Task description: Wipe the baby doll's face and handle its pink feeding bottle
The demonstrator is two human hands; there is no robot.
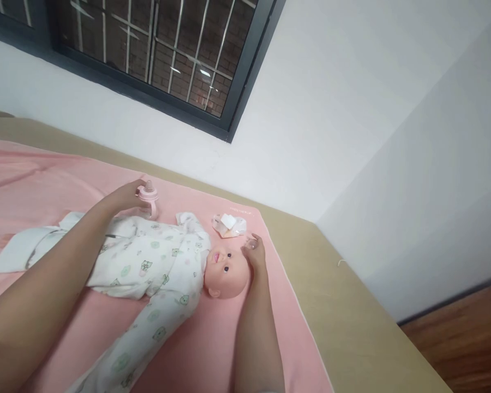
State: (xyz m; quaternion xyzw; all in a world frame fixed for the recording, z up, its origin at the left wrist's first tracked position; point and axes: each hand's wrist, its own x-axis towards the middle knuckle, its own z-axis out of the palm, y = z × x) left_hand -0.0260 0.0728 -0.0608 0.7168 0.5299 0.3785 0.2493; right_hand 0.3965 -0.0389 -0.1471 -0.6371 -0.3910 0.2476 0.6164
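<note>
Forearms (53, 289) stretch in from the lower edge, the left one crossing over a doll (163, 256) that lies face up in thin white cloth with a soft green animal print, one sleeve spread toward the viewer. Its head is smooth, bald and rubbery, with a slight sheen. Just past the crown, the right hand (257, 254) has half-curled fingers around a small, clear, rounded piece (251, 243), probably a cap. Beyond the doll's torso, the left hand (126, 196) is curled closed about the side of a bottle (149, 199) with a glossy pink collar, looped handle and translucent teat. Uncovering the teat seems done, judging by its bare tip; the bottle is well apart from the doll's mouth, and neither held piece has been set down, so what is left looks to be the bottle's use and putting both pieces away. Near the right hand lies a crinkled clear packet (231, 225) with white inside. Beneath spreads a plush pink blanket (213, 333) over a pale, wood-toned surface (331, 295), then a matte white wall (303, 109) and a dark-framed window (147, 49) with metal bars before rough brick.
</note>
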